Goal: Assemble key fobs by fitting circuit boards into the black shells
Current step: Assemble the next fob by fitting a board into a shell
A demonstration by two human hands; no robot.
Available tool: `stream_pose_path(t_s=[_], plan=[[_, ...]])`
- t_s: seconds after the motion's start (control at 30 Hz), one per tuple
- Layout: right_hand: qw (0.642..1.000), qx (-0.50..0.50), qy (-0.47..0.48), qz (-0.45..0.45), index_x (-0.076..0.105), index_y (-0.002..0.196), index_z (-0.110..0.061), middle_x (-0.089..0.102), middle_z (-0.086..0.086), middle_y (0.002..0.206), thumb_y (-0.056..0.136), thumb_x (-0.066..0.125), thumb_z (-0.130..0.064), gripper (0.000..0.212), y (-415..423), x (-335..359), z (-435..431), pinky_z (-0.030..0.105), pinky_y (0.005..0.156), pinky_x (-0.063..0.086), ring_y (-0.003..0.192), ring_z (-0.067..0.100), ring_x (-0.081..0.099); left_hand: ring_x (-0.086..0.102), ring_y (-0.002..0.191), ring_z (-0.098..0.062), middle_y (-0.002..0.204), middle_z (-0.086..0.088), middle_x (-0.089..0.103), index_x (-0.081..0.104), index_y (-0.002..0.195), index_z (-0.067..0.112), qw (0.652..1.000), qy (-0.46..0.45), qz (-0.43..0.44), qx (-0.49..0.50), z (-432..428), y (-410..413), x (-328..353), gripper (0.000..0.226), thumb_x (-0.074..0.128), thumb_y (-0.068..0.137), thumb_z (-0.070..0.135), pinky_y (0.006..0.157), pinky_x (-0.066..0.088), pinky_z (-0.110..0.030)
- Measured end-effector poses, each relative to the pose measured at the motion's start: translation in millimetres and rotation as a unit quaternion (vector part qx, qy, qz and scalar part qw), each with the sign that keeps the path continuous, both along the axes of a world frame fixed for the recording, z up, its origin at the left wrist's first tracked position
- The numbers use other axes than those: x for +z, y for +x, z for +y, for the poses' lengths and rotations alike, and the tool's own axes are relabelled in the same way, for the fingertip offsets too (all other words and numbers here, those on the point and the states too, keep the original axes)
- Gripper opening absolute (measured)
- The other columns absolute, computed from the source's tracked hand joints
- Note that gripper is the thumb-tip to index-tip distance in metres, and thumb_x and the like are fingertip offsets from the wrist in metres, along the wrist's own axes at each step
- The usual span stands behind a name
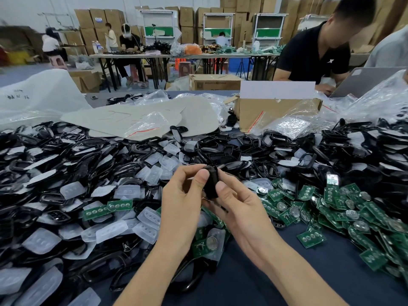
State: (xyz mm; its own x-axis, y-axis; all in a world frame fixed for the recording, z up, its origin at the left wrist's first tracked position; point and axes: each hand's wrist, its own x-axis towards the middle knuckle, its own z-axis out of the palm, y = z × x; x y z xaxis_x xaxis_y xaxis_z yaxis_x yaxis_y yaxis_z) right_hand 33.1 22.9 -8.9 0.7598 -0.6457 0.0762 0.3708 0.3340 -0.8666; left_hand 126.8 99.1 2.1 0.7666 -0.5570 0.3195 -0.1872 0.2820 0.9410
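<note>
Here a small black plastic key-fob shell (211, 184) is held above the dark blue table (254, 272), pinched between both hands: the left hand (183, 202) grips it with thumb and curled fingers, and the right hand (238, 206) grasps it from the other side. Green circuit boards (331, 206) lie heaped to the right. Black shells and translucent button pads (88, 184) are piled to the left.

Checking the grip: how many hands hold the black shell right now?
2. The left hand pinches the black shell from the left, the right hand from the right.
</note>
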Motion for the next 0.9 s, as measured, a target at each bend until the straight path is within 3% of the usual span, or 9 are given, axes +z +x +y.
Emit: stream_pose_path(t_s=[0.17, 0.3, 0.4, 0.47, 0.6, 0.7, 0.83, 0.9], plan=[[1.000, -0.006, -0.021, 0.008, 0.079, 0.107, -0.027, 0.074, 0.004, 0.112, 0.075, 0.076, -0.018, 0.033, -1, -3, -7, 0.031, 0.087, 0.059, 0.105, 0.023, 0.073, 0.071, 0.091, -0.004, 0.095, 0.010, 0.077, 0.075, 0.097, 0.032, 0.999, -0.005, 0.029, -0.019, 0, -2, -1, 0.017, 0.063, 0.088, 0.041, 0.072, 0.052, -0.014], [0.997, -0.024, -0.067, 0.026, 0.075, 0.115, -0.032, 0.073, 0.006, 0.115, 0.072, 0.081, -0.024, 0.044, -3, -5, -11, 0.040, 0.095, 0.057, 0.110, 0.028, 0.071, 0.071, 0.092, -0.002, 0.095, 0.013, 0.076, 0.073, 0.104, 0.031, 0.999, 0.029, -0.038, -0.024, 1, -9, -2, 0.016, 0.058, 0.099, 0.033, 0.074, 0.051, -0.012], [0.990, -0.087, -0.098, 0.045, 0.077, 0.104, -0.029, 0.068, 0.004, 0.093, 0.075, 0.080, -0.027, 0.029, -5, -5, -14, 0.039, 0.086, 0.062, 0.090, 0.022, 0.070, 0.068, 0.102, -0.003, 0.104, 0.013, 0.073, 0.073, 0.109, 0.036, 0.995, 0.049, -0.072, -0.056, 0, -12, -1, 0.018, 0.059, 0.097, 0.034, 0.082, 0.052, -0.015], [0.986, -0.113, -0.109, 0.058, 0.076, 0.098, -0.026, 0.064, 0.004, 0.088, 0.079, 0.080, -0.025, 0.019, -5, -6, -14, 0.042, 0.085, 0.062, 0.086, 0.022, 0.067, 0.064, 0.103, -0.001, 0.105, 0.017, 0.068, 0.073, 0.112, 0.033, 0.990, 0.067, -0.114, -0.055, 0, -12, -2, 0.021, 0.060, 0.097, 0.029, 0.083, 0.048, -0.012], [0.994, -0.094, -0.044, 0.025, 0.074, 0.101, -0.020, 0.072, 0.006, 0.102, 0.085, 0.071, -0.021, 0.016, -4, -4, -10, 0.033, 0.089, 0.059, 0.100, 0.021, 0.071, 0.061, 0.100, 0.001, 0.102, 0.021, 0.061, 0.070, 0.119, 0.032, 0.980, 0.082, -0.183, -0.010, -2, -11, -4, 0.029, 0.058, 0.093, 0.032, 0.080, 0.043, -0.007], [0.999, -0.024, 0.037, -0.028, 0.065, 0.124, -0.009, 0.071, 0.013, 0.122, 0.091, 0.058, -0.033, 0.041, -2, -1, -1, 0.037, 0.102, 0.053, 0.118, 0.025, 0.066, 0.061, 0.093, -0.004, 0.100, 0.016, 0.061, 0.069, 0.126, 0.029, 0.956, 0.094, -0.275, 0.047, -1, -8, -10, 0.031, 0.061, 0.097, 0.019, 0.075, 0.046, -0.012], [0.997, 0.011, 0.080, -0.001, 0.067, 0.123, 0.000, 0.068, 0.025, 0.115, 0.093, 0.053, -0.045, 0.056, 1, 3, 9, 0.039, 0.098, 0.054, 0.112, 0.030, 0.065, 0.062, 0.088, -0.007, 0.101, 0.011, 0.061, 0.069, 0.126, 0.027, 0.936, 0.097, -0.330, 0.072, 0, -6, -17, 0.039, 0.055, 0.096, 0.007, 0.072, 0.054, -0.029], [0.996, 0.005, 0.090, -0.012, 0.073, 0.114, 0.000, 0.072, 0.020, 0.108, 0.092, 0.057, -0.043, 0.050, 1, 4, 8, 0.032, 0.090, 0.058, 0.107, 0.026, 0.069, 0.063, 0.086, -0.008, 0.101, 0.014, 0.061, 0.067, 0.124, 0.031, 0.934, 0.093, -0.335, 0.078, -1, -6, -18, 0.041, 0.050, 0.094, 0.009, 0.070, 0.055, -0.031]])
